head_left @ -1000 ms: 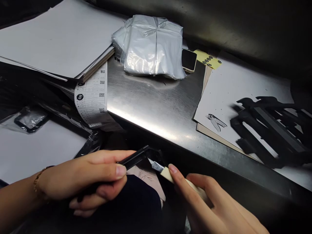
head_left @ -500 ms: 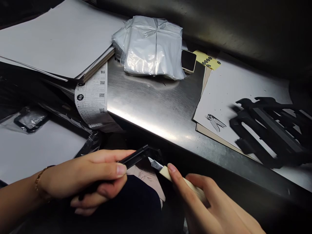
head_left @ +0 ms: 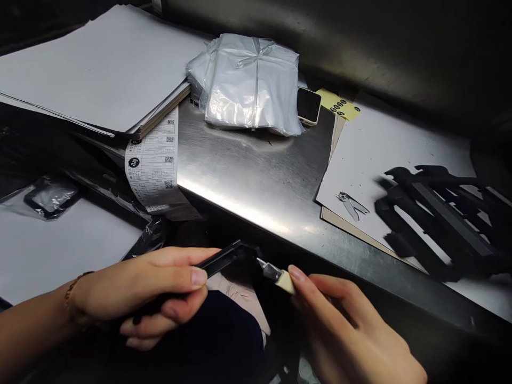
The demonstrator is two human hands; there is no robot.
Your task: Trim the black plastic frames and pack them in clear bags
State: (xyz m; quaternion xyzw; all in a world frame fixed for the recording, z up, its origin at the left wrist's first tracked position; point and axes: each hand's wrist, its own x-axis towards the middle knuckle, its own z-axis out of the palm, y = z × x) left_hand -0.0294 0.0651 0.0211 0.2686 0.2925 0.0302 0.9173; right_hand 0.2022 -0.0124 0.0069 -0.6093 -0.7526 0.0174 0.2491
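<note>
A slim black plastic part [head_left: 222, 256] with an angled end is pinched between the thumb and fingers of my left hand [head_left: 160, 288]. My right hand [head_left: 348, 325] grips a utility knife [head_left: 285, 281] with a cream handle. Its short pointed blade is aimed up and to the left, at the angled far end of the black part. Whether the blade tip touches the plastic I cannot tell against the dark background. Most of the knife handle is hidden by my right hand.
On the metal bench [head_left: 256, 176] lie tied clear plastic bags [head_left: 252, 85], a phone-like device [head_left: 308, 106], yellow stickers [head_left: 340, 104], nail clippers [head_left: 352, 205] and several black plastic frames [head_left: 440, 213] on white paper. Large white sheets [head_left: 96, 69] are stacked at left above a printed label strip [head_left: 154, 165].
My right hand has moved the knife a little to the right, towards the outer end of the black part. My left hand holds the part almost where it was.
</note>
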